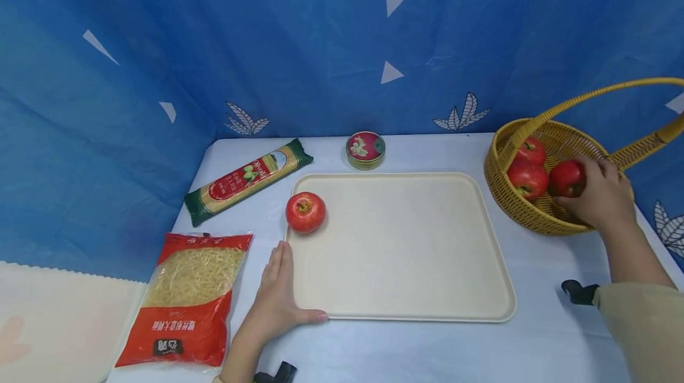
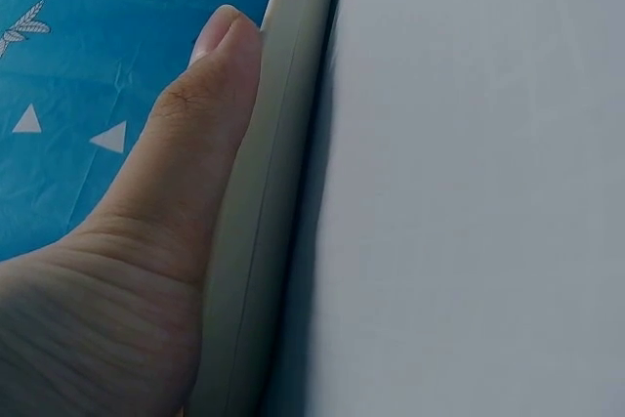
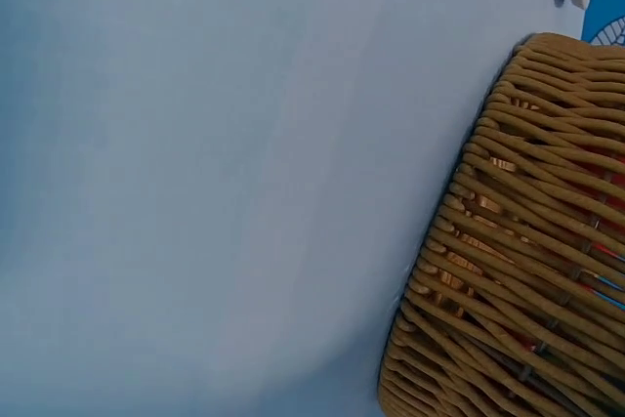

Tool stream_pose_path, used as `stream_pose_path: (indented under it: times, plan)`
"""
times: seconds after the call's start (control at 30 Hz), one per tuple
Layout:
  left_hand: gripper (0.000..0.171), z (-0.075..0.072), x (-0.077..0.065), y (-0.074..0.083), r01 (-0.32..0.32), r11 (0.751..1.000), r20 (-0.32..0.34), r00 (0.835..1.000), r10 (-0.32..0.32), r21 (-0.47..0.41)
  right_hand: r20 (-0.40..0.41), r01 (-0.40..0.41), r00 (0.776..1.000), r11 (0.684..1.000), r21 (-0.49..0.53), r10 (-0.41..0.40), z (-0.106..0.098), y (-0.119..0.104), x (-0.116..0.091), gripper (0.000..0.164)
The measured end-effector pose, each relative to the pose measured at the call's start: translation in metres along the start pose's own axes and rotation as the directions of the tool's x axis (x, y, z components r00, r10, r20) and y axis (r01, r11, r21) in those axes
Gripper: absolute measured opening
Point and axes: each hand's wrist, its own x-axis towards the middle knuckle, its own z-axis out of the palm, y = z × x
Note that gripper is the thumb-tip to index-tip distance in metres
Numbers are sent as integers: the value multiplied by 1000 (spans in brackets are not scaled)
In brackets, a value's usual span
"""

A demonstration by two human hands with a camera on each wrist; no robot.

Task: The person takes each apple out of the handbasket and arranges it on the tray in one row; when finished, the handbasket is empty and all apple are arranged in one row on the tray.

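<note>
In the head view my right hand (image 1: pixel 602 194) grips a red apple (image 1: pixel 567 179) inside the yellow wicker basket (image 1: pixel 507 196). Two more apples, one being the nearer apple (image 1: pixel 528 180), lie to its left in the basket. My left hand (image 1: pixel 278 300) rests against the lower left corner of the cream tray (image 1: pixel 401 246), thumb along the front edge and fingers along the left side. One apple (image 1: pixel 306 212) sits at the tray's upper left corner. The left wrist view shows the thumb (image 2: pixel 186 144) touching the tray's edge. Only basket weave (image 3: pixel 518 241) shows in the right wrist view, not the hand.
Left of the tray lie a red bag of pasta (image 1: pixel 187 300) and a long green-ended spaghetti packet (image 1: pixel 248 181). A small round tin (image 1: pixel 366 150) stands behind the tray. The basket's tall handle (image 1: pixel 593 95) arches above it. Blue cloth (image 1: pixel 331 44) hangs along the back.
</note>
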Motion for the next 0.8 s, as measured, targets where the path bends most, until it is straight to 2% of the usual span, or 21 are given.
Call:
stream_pose_path:
  times: [0.47,0.8]
  plan:
    - [153,0,1,0,5,1000,5,1000,-5,5,2,-68,998,997,-39,68,0,-2,7,108]
    - [154,1,0,0,8,1000,3,1000,-8,-10,29,-56,998,996,-62,58,2,3,14,113]
